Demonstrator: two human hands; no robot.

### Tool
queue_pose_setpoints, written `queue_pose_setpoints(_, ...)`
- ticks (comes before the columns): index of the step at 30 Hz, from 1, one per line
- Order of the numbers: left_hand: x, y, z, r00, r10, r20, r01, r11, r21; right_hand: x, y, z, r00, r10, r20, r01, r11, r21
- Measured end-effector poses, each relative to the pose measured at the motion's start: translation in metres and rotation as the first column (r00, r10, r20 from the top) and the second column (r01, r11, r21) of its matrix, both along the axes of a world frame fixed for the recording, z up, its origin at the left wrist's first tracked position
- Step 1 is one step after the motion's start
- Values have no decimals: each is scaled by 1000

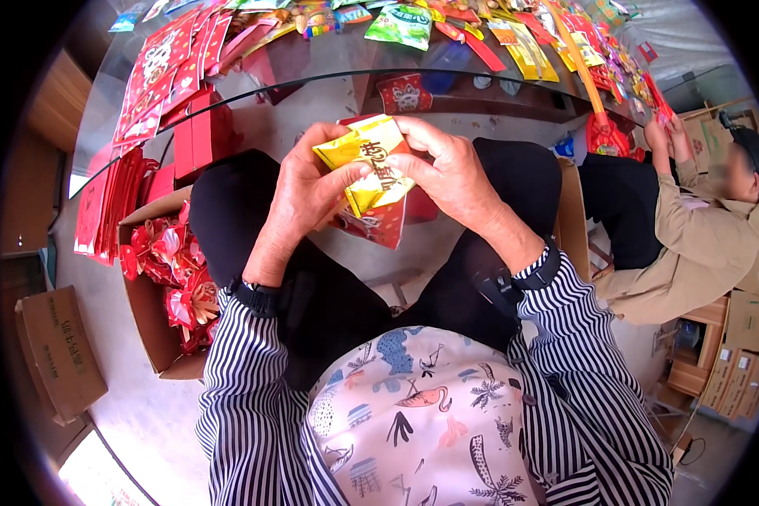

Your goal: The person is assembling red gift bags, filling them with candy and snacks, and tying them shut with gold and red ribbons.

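Between both hands, above my lap, is a small yellow snack packet (364, 160) with dark printing. My left hand (305, 181) grips its left side, thumb on the front. My right hand (447, 169) pinches the right side, thumb pressed on the packet. Behind and below the packet a red patterned paper bag (378, 226) shows in part; the hands and packet cover the rest. The fingers behind the packet are mostly hidden, so which of them hold the bag I cannot tell.
A glass table (329, 63) ahead carries red patterned bags (162, 72) and many colourful snack packets (399, 27). Left of my legs stands a cardboard box (148, 329) of red wrapped bundles (185, 291), beside stacked red bags (110, 202). A person (691, 211) sits at the right.
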State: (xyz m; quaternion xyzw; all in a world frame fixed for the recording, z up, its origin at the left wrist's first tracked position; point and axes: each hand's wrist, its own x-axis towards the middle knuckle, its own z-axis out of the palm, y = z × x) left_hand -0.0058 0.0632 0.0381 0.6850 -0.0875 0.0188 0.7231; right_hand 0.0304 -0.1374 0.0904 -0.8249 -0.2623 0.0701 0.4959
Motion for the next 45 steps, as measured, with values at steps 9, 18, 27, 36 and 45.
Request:
queue_pose_setpoints(9, -1, 6, -1, 982, -88, -165, 93, 995, 23, 2, -4, 5, 992, 122, -24, -124, 989, -83)
queue_pose_setpoints(18, 1, 15, 1, 992, 122, 29, -114, 974, -195, 0, -27, -24, 588, 187, -787, 244, 886, 394)
queue_pose_setpoints(27, -3, 10, 11, 985, 43, -166, -111, 897, -428, -4, -5, -24, 485, 524, -700, 342, 623, 704)
queue_pose_setpoints(36, -5, 16, 5, 983, -26, -183, -59, 895, -443, -9, -3, -29, 376, 656, -654, 341, 558, 756)
queue_pose_setpoints(45, -4, 13, 3, 982, -25, -189, -80, 844, -530, -17, 8, -24, 532, 430, -730, 447, 589, 673)
